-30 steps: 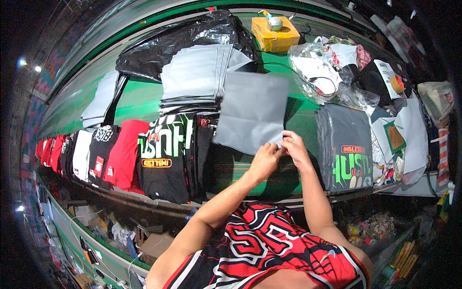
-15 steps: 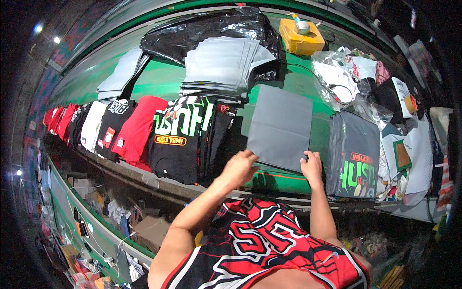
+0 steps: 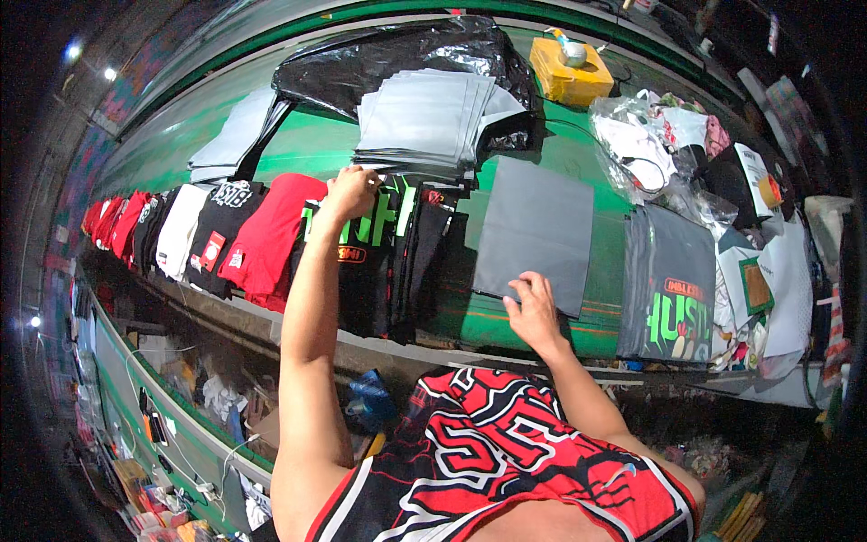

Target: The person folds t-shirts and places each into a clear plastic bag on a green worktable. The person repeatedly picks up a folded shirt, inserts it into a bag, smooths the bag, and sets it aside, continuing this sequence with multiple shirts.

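Note:
My left hand (image 3: 354, 191) is at the far edge of the folded black T-shirts (image 3: 361, 285) with green, white and orange print. Its fingers are bent closed on the top shirt there; the fingertips are partly hidden. To the right, a flat grey plastic bag (image 3: 535, 226) lies on the green table. Over that bag's near edge rests my right hand (image 3: 536, 314), fingers loosely bent and apart, touching the plastic. Right of it stands a stack of grey bags (image 3: 673, 271) with a printed shirt showing through the top one.
Folded red shirts (image 3: 275, 230), white and black ones line the table's left front. Behind are loose grey bags (image 3: 424, 113), a shiny black plastic sack (image 3: 406, 50) and a yellow taped box (image 3: 571, 77). Clear plastic and cloth (image 3: 632, 149) crowd the right.
My left hand has left the grey bag's near left corner and reached up and left to the black T-shirts. My right hand has slid left along the bag's near edge.

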The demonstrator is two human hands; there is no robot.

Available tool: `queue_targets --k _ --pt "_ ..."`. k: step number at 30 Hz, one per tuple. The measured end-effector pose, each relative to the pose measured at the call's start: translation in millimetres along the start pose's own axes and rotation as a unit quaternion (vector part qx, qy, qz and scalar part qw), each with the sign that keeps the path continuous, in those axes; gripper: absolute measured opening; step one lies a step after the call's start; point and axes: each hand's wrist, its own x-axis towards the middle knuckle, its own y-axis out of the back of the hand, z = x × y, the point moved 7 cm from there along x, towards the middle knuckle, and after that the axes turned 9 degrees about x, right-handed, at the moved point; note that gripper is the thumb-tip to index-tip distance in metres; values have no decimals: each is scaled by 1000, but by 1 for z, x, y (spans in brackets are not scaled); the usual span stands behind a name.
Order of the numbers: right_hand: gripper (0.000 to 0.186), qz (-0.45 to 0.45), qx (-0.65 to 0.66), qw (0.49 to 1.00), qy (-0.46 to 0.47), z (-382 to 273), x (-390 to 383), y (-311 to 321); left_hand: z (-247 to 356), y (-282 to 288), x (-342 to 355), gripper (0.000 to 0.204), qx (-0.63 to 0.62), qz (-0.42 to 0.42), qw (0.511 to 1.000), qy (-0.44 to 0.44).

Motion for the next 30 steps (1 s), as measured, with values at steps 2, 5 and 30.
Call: queue_targets --k 2,5,30 --pt "28 -26 28 999 -7 -9 -6 -11 -2 0 12 23 -112 -90 987 -65" --pt "23 -27 75 997 7 -27 -10 -18 -3 16 7 18 -211 -115 968 -75" --pt "54 -54 674 710 -198 -80 61 -75 188 72 37 11 -210 82 946 -233"
